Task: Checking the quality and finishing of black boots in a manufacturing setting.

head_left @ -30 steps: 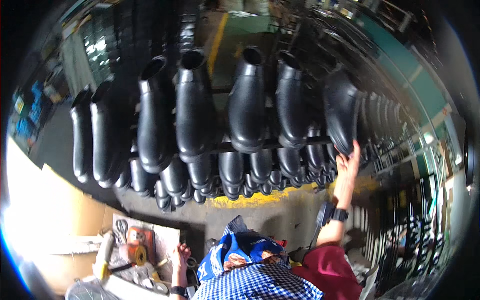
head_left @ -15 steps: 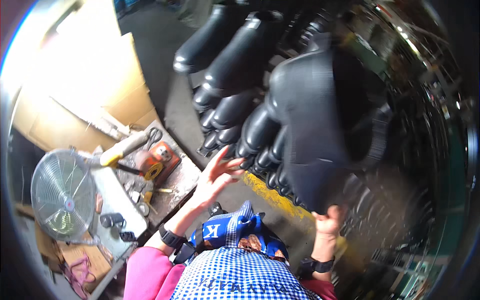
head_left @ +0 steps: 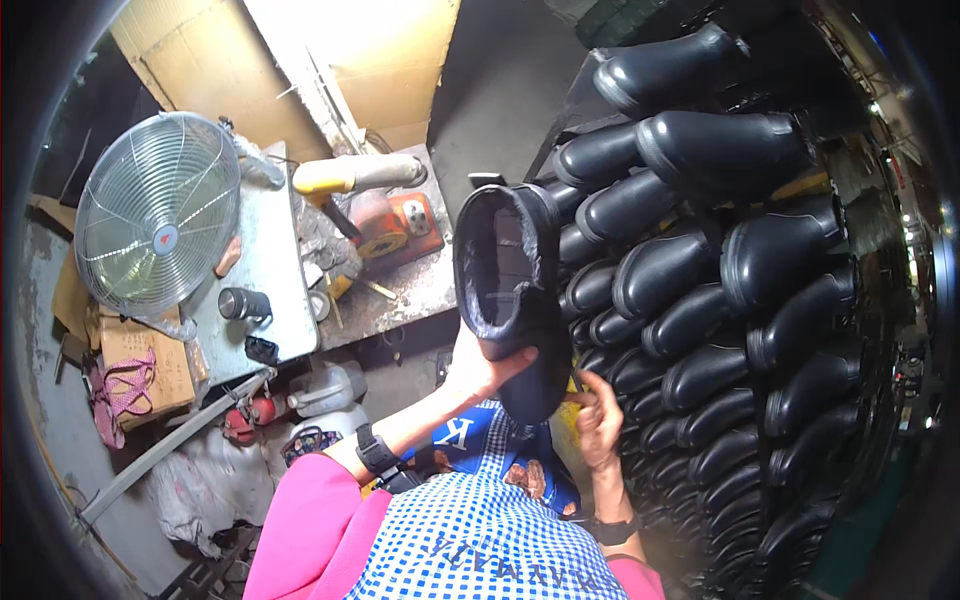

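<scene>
Swung leftward since half a second ago, the dark boot (head_left: 530, 325) now sits in the left hand (head_left: 482, 368), which clasps its side, thumb across the surface. Its open top lies above that grip and its lower end below the thumb, just beside the right hand (head_left: 598, 425), whose fingers curl, though whether they hold anything cannot be told; rows of black boots (head_left: 665, 270) fill the space rightward.

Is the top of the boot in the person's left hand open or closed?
Open: the black boot, held by the left hand, shows its hollow inside to the camera.
</scene>
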